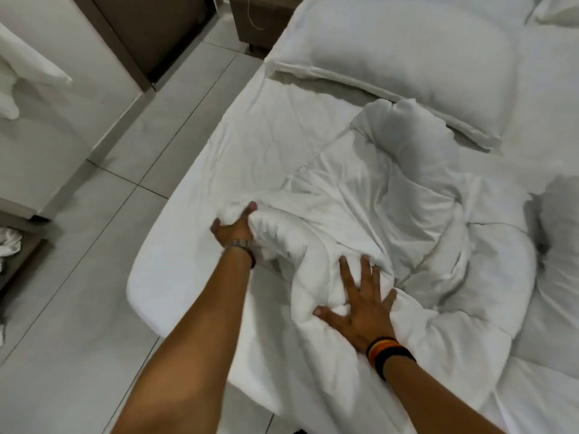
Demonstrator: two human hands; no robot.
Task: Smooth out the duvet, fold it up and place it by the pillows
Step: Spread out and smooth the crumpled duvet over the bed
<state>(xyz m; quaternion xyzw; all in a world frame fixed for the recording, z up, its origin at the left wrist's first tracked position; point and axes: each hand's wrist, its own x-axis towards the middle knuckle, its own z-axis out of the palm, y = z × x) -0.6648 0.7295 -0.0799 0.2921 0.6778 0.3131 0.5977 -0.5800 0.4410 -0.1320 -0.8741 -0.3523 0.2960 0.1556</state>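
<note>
seen from above, a person leans over a bed (pixel 200 170) made up in white, both bare arms reaching forward onto a crumpled white duvet (pixel 391 220). the left hand (pixel 233 228) is closed on a bunched edge of the duvet near the bed's left side; the thumb curls over the top of the fold and the other fingers are hidden under the cloth, so the fold sits clamped between them. a metal watch (pixel 239 244) circles that wrist. the right hand (pixel 363 303) lies palm down on the duvet with its fingers (pixel 346 274) spread wide apart, pressing into the soft filling rather than gripping it; the fabric puckers around the fingertips and under the thumb. a striped wristband (pixel 388 355) in black, orange and yellow sits on that wrist.

beyond the fingertips of both hands the duvet rises in twisted folds and a rounded hump, unfolded and rumpled, spreading to the right of the right hand and trailing back toward the person past the right wrist. farther past the fingers, at the head of the bed, a large white pillow (pixel 407 57) lies flat, with the duvet's far hump just beside its near edge. a second pillow (pixel 560 7) shows only at the top right corner. to the left of the left hand, bare white sheet runs to the mattress edge, then pale floor tiles (pixel 103 214) and a brown wooden nightstand (pixel 260 17).
</note>
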